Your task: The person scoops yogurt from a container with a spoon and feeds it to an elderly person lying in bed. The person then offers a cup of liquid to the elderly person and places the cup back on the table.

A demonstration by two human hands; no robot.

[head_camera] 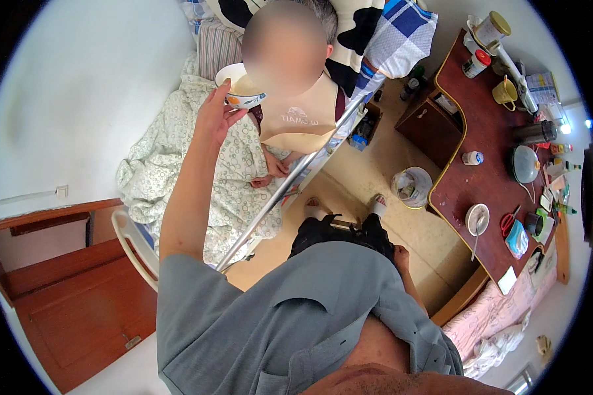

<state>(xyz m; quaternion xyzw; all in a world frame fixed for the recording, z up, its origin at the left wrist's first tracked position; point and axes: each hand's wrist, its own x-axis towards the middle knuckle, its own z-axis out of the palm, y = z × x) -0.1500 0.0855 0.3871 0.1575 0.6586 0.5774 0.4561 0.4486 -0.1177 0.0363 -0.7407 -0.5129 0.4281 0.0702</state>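
Observation:
My left hand [222, 111] grips a white bowl with a painted floral pattern [247, 101], thumb on the rim, fingers beneath. Pale food or liquid is inside. The bowl is held close beside the blurred face of a person lying propped on a bed, who wears a beige bib [299, 116]. That person's hands [272, 170] rest near the bed rail. My right hand [401, 256] hangs low by my black legwear; its fingers are partly hidden, and whether they are closed is unclear.
A metal bed rail [267, 207] runs diagonally beside a patterned quilt [163, 143]. Right of it stand a waste bin [412, 186] and a red-brown table [454, 192], bearing a small bowl with a spoon [477, 219], red-handled scissors [508, 222], a yellow mug [504, 93] and several jars.

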